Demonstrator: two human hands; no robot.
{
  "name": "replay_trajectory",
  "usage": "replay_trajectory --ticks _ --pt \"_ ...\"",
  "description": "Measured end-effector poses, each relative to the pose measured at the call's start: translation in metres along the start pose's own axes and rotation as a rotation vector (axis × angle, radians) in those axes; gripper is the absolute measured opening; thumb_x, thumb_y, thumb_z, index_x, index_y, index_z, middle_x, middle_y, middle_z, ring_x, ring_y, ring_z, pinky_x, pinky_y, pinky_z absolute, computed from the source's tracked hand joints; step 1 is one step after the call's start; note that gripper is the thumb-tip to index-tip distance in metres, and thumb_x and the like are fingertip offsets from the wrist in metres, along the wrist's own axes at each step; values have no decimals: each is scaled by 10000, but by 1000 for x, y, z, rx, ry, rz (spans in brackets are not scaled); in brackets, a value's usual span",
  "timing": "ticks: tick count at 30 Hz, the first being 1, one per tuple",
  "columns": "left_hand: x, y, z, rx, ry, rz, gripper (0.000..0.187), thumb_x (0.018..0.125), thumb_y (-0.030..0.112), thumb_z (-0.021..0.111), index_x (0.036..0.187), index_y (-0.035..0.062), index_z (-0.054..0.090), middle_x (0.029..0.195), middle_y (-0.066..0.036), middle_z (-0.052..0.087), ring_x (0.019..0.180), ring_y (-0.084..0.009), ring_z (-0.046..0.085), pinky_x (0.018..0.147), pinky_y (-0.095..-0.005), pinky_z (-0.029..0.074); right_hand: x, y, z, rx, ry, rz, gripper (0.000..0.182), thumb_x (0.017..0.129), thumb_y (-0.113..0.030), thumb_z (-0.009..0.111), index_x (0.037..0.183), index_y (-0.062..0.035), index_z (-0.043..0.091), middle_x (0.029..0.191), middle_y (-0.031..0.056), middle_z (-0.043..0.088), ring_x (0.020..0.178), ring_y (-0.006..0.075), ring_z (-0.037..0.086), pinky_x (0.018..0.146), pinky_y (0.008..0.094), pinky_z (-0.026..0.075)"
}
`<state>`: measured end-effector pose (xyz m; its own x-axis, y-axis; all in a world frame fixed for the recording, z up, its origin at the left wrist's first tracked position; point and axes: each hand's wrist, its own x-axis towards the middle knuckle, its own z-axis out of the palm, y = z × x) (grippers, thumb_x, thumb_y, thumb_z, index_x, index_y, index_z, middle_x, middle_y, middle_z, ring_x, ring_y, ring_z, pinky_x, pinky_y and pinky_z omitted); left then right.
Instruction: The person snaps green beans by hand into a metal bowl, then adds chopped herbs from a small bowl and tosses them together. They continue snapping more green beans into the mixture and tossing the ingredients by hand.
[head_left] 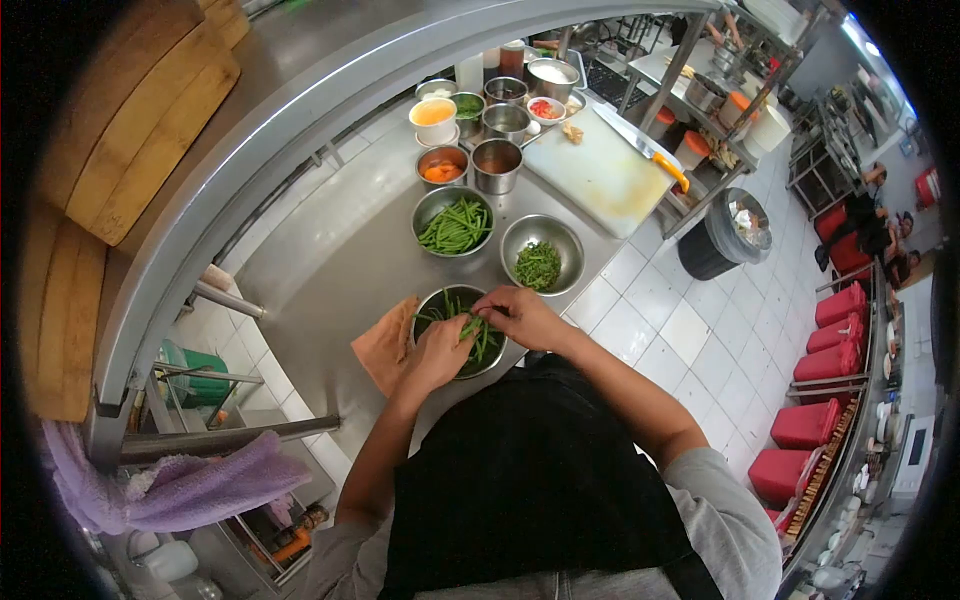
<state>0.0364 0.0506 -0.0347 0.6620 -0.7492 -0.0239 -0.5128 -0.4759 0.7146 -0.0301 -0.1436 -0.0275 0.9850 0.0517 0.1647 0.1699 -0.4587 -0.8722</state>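
Note:
Both my hands are together over a metal bowl (497,362) of green beans (452,300) at the table's near edge. My left hand (443,352) is closed around some of the beans, partly hiding the bowl. From the right, my right hand (522,318) pinches at a bean beside the left fingertips. Just beyond stands a second metal bowl (417,212) holding whole green beans (455,226). To its right, another metal bowl (572,240) contains small green pieces (538,265). An orange-brown cloth (382,345) lies against the near bowl's left side.
Several metal containers (497,178) and a white tub (433,118) stand at the back of the steel table (330,240). A knife (640,143) with a yellow handle rests on the white cutting board (590,175). A bin (712,245) stands on the floor to the right.

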Motion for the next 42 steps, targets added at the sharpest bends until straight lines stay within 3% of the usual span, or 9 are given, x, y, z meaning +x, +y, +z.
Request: replay_trajectory --ticks 16,20,24,28,30,34,37,40,42 --pt "-3 -12 -12 -3 -93 -36 239 866 200 617 937 -28 630 862 -282 645 881 -465 621 755 -521 492 0 -11 6 -323 -114 -160 149 759 -81 626 876 11 626 866 217 619 804 426 606 749 478 509" --pt "-2 -1 -18 -51 -50 4 253 875 208 635 941 -36 648 849 -289 639 862 -460 627 742 -483 498 -4 -10 15 -84 69 122 146 795 -96 628 887 16 621 765 129 621 671 258 604 648 370 486" --pt "4 -2 -24 -347 -67 -111 264 901 234 654 922 -30 660 786 -202 664 735 -279 656 684 -387 491 -1 12 35 605 228 410 168 826 -131 647 894 20 621 716 26 579 644 77 501 572 259 422" --pt "4 7 -30 -477 -162 -258 202 913 179 662 910 -23 662 734 -55 651 706 -112 598 649 -312 472 -6 11 34 758 242 453 165 838 -137 642 893 18 627 733 21 602 643 74 507 563 254 422" --pt "3 14 -34 -585 -172 -265 170 916 160 661 889 -8 653 694 -25 615 657 -93 574 595 -288 447 -6 5 33 243 320 216 157 843 -126 635 901 20 630 747 29 615 653 81 517 574 253 426" --pt "9 -2 -36 -750 -289 -304 145 929 139 662 825 62 596 593 48 490 502 -29 458 435 -231 332 -1 6 37 208 356 195 147 840 -116 638 903 17 635 746 37 622 657 82 513 577 257 426" --pt "8 -7 -38 -885 -310 -245 201 934 155 666 788 81 549 552 60 450 429 -23 383 379 -231 266 3 2 38 301 364 228 132 824 -93 640 909 7 622 768 94 627 637 163 573 588 303 460" --pt "5 -7 -45 -815 -332 -260 175 950 181 658 828 75 592 551 64 448 424 -43 391 396 -225 303 8 -14 26 -216 310 -204 147 771 -43 641 905 -14 587 831 181 563 734 388 603 659 436 508" --pt "-1 -13 -46 -908 -317 -306 172 948 187 661 844 65 598 552 58 461 431 -44 399 400 -225 306 12 -12 19 -244 197 -288 156 766 -43 645 910 -17 592 821 174 557 740 384 601 660 442 504"
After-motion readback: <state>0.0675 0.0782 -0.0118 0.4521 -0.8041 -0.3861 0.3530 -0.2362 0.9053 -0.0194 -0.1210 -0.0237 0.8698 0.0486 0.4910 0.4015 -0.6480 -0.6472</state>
